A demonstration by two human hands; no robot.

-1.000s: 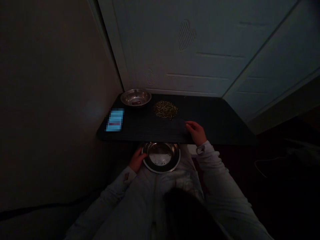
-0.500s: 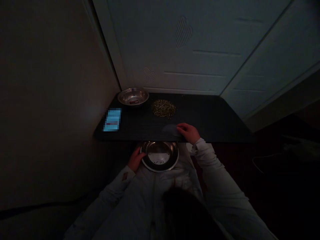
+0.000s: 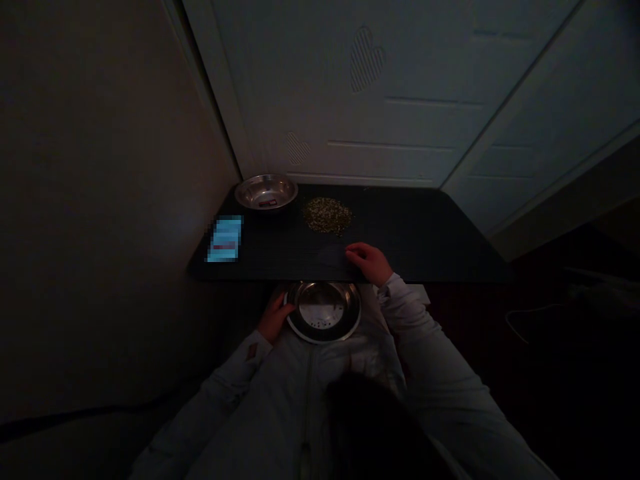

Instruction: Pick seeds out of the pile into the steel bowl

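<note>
metal glints dimly in the lower bowl (image 3: 323,339), which sits at the person's lap, just in front of the near edge of a dark worktop (image 3: 425,230). the left hand (image 3: 274,319) has its fingers closed on the left side of that bowl, the thumb lying over the rim; a few dark specks show on its bright bottom. the right hand (image 3: 367,261) is over the front part of the worktop, thumb and fingertips pinched together on the edge of a thin sheet (image 3: 331,259), see-through and so faint that its outline is hard to make out. beyond the sheet, near the middle of the worktop, a pile of grains (image 3: 327,216), mixed light and dark, lies spread in a low round heap, apart from both hands. a second metal bowl (image 3: 267,193) stands upright to the left of the grains, at the back corner, with a dark label on the inside. in front of it, by the left edge, lies a glowing blue rectangle (image 3: 225,239), blurred into squares. behind the worktop rises a pale panel (image 3: 310,80) with striped hearts.
</note>
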